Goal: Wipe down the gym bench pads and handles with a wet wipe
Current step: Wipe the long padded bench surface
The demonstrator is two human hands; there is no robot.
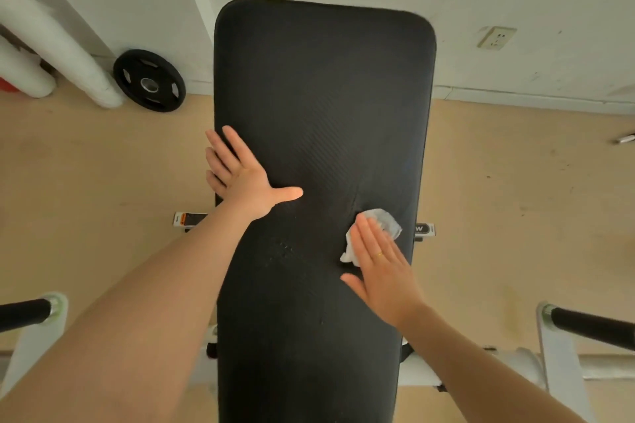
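Crumpled white wet wipe (381, 230) lies under the flat, straight fingers of the right hand (381, 271), pressed on the long black textured bench pad (319, 86), right of centre frame. Left hand (240, 178) rests flat, fingers spread, on the pad's left edge. Black foam handles (24, 314) lower corners. Round black weight plate (149, 81) leans upper left on the tan floor (103, 182).

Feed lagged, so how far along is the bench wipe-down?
Done: nothing shows clearly as wiped. In hand: right hand presses the wipe flat on the pad; left hand braces its left edge. Left: both handles, untouched.
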